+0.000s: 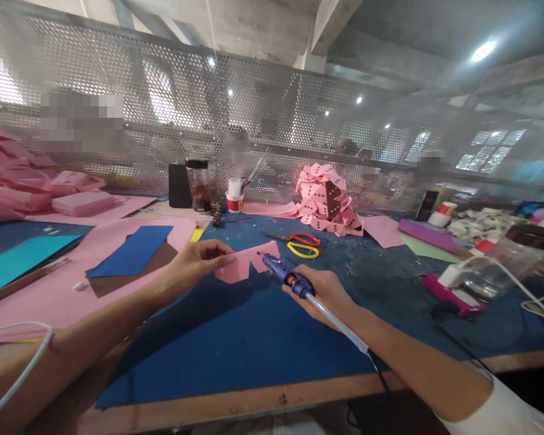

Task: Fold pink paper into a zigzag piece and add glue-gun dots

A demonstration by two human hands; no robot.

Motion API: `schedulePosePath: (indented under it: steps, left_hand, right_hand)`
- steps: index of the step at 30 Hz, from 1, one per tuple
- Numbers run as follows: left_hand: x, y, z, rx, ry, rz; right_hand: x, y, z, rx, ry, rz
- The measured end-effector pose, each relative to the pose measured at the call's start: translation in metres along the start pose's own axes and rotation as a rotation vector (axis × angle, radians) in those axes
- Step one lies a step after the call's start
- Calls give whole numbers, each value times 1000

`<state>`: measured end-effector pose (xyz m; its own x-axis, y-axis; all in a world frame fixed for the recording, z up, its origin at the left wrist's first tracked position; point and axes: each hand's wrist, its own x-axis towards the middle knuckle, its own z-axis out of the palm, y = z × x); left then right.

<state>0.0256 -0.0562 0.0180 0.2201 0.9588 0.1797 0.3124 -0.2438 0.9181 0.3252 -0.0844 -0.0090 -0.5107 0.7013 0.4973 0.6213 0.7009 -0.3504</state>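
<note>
My left hand (207, 258) pinches the left end of a pink paper piece (236, 270) with a notch cut in its lower edge. The piece is held up above the blue work surface. Wrapped in my right hand (329, 294) is a blue hot glue gun (286, 275), a clear glue stick trailing from its back end. Its nozzle points up and left at the paper's upper right part; whether it touches cannot be made out. Behind the gun lie scissors (304, 244) with red and yellow handles.
A heap of dotted pink paper pieces (324, 199) stands at the back. Blue (133, 249) and teal sheets (25, 263) lie left on pink paper. A paper cup (234, 199) and lidded jar (199, 184) stand behind. At right are a pink power strip (453, 296) and cables.
</note>
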Motion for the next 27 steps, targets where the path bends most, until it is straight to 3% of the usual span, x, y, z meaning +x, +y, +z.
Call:
schedulePosePath:
  steps: [27]
  left_hand:
    - [-4,11,-2,78,63,14]
  right_hand:
    - [-1,0,-1,-21,10,-21]
